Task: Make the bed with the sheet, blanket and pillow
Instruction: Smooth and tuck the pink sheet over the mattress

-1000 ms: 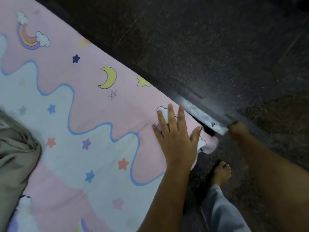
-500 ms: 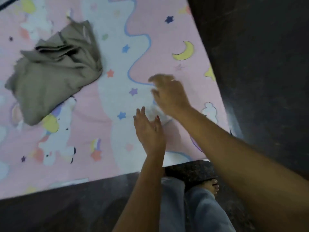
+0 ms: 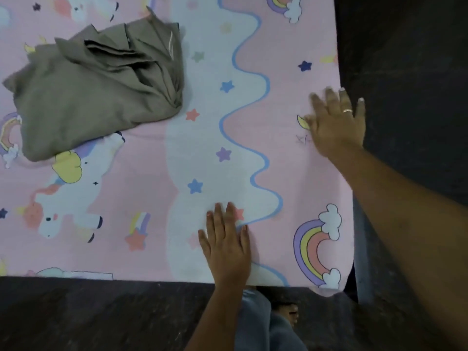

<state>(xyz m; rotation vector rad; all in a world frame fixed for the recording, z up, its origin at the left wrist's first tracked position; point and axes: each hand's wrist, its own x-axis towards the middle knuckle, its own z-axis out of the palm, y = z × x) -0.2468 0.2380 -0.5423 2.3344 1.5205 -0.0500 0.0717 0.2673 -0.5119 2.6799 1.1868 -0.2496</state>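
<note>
A pink sheet printed with unicorns, rainbows and stars lies spread over the bed. My left hand rests flat on it near the front edge, fingers apart, holding nothing. My right hand lies flat on the sheet at its right edge, fingers spread, a ring on one finger. A crumpled olive-grey blanket sits in a heap on the sheet at the upper left, apart from both hands. No pillow is in view.
Dark speckled floor runs along the right and front of the bed. A dark bed frame edge shows at the right corner. My legs in grey trousers and a bare foot stand at the front edge.
The view has swung around the bed corner. My right hand moved from the frame edge onto the sheet and out to its right edge. My left hand now presses flat near the front edge.
</note>
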